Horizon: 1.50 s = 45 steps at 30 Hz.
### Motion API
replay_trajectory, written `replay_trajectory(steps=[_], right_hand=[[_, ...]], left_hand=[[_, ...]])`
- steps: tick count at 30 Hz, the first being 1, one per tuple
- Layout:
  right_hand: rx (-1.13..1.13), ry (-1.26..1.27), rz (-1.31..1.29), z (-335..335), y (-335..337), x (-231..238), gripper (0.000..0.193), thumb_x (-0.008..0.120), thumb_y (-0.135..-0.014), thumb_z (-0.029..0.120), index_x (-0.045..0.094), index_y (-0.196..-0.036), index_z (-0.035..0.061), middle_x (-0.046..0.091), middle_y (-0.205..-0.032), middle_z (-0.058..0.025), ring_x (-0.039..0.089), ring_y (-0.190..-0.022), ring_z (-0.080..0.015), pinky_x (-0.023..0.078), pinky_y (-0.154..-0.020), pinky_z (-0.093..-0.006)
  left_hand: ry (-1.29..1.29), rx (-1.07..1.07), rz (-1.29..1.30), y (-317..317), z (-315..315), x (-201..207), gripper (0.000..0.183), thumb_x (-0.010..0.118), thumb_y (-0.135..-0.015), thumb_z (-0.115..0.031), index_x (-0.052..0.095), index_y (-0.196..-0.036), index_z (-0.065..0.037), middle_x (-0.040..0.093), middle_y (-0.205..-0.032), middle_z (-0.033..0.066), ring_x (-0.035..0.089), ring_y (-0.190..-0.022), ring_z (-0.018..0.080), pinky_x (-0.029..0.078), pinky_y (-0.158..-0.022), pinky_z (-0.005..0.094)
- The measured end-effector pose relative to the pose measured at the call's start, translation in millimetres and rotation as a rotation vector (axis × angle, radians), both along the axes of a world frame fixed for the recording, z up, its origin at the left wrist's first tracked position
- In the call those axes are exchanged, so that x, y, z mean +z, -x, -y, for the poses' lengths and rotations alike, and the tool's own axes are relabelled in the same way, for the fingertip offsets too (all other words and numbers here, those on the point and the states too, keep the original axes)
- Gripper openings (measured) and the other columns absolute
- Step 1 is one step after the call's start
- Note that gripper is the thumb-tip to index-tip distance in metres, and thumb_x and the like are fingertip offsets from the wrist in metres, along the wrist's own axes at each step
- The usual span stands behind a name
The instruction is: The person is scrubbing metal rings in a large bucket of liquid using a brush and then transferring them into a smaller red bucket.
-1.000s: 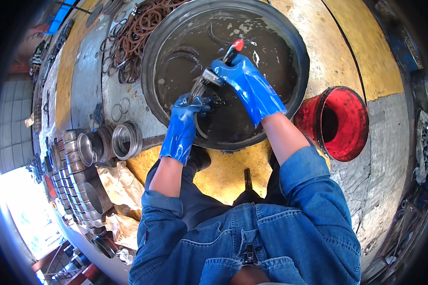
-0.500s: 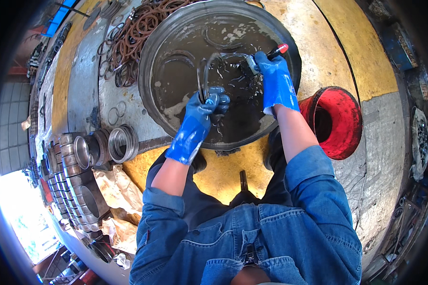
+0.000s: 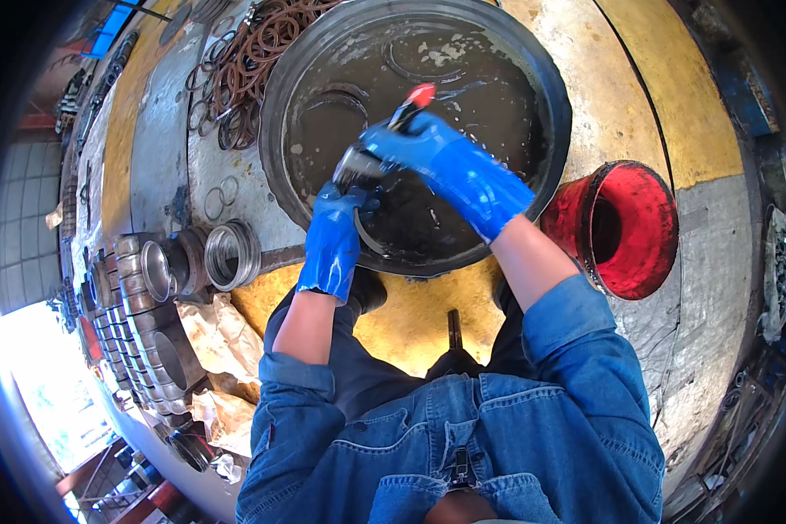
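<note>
My right hand [image 3: 450, 166], in a long blue glove, grips a paintbrush [image 3: 421, 95] with a black, red-tipped handle. Its head, blurred by motion, is against my left hand [image 3: 334, 231], also gloved in blue. The left fingers are closed on a thin metal ring [image 3: 369, 239], whose lower curve hangs beside the glove; how many rings are held I cannot tell. Both hands are over a wide round basin [image 3: 557, 105] of dark, murky liquid. Other ring shapes [image 3: 339, 94] show partly at the surface of the liquid.
A red, dirty-rimmed bucket [image 3: 644, 236] lies tilted right of the basin. Brown rings [image 3: 266, 57] are heaped at the far left. Metal rings [image 3: 232, 256] and stacked metal sleeves [image 3: 140, 323] stand at the left, near crumpled brown paper [image 3: 223, 336].
My right hand has swung left with the brush, from the basin's right side to my left hand. My left hand has moved slightly left and nearer, bringing the ring lower.
</note>
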State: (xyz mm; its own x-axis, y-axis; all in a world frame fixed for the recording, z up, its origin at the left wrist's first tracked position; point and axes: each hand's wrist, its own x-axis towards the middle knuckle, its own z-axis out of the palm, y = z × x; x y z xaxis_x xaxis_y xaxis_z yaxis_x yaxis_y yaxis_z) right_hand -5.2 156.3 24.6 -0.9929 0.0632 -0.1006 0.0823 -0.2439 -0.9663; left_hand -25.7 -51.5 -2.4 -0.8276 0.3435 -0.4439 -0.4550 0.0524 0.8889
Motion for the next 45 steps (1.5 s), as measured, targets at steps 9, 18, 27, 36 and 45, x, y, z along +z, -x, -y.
replay_trajectory(steps=[9,18,27,36,45], right_hand=[[-0.367,-0.304,0.325,-20,16,-35,0.028,0.073,-0.087,0.029,0.076,-0.094,0.0026,0.074,-0.080,-0.0063,0.067,-0.075,-0.0144,0.054,-0.073,-0.0328],[-0.068,-0.190,0.079,4,2,15,0.028,0.074,-0.087,0.029,0.075,-0.096,0.0030,0.074,-0.087,-0.0108,0.068,-0.083,-0.0143,0.053,-0.078,-0.0320],[-0.379,-0.511,0.449,-50,7,-52,0.034,0.067,-0.087,0.034,0.074,-0.104,0.0052,0.075,-0.092,-0.0160,0.072,-0.084,-0.0303,0.055,-0.080,-0.0402],[-0.363,-0.675,0.555,-80,-11,-16,0.041,0.070,-0.084,0.038,0.074,-0.107,0.0050,0.074,-0.097,-0.0214,0.072,-0.096,-0.0360,0.054,-0.084,-0.0415],[-0.552,-0.408,0.388,-122,-33,22,0.040,0.067,-0.084,0.038,0.074,-0.101,0.0025,0.073,-0.088,-0.0183,0.071,-0.084,-0.0288,0.053,-0.079,-0.0402]], left_hand=[[-0.021,-0.033,-0.045,1,1,-6,0.033,0.066,-0.084,-0.003,0.065,-0.116,0.003,0.073,-0.105,0.0179,0.071,-0.088,0.0253,0.057,-0.080,0.0339],[-0.025,-0.081,-0.086,3,-5,-9,0.036,0.066,-0.086,-0.005,0.066,-0.121,0.002,0.074,-0.106,0.0162,0.070,-0.088,0.0229,0.055,-0.080,0.0292],[0.044,-0.156,-0.078,-4,-23,11,0.031,0.064,-0.087,-0.006,0.068,-0.117,0.002,0.075,-0.102,0.0127,0.068,-0.084,0.0184,0.053,-0.077,0.0284],[-0.097,-0.294,0.222,-12,-40,37,0.030,0.066,-0.093,-0.015,0.066,-0.119,-0.001,0.073,-0.090,0.0084,0.061,-0.067,0.0112,0.049,-0.063,0.0263],[0.138,-0.376,-0.081,-3,-52,116,0.026,0.073,-0.091,-0.015,0.068,-0.109,0.002,0.072,-0.089,0.0117,0.065,-0.070,0.0153,0.053,-0.064,0.0286]])
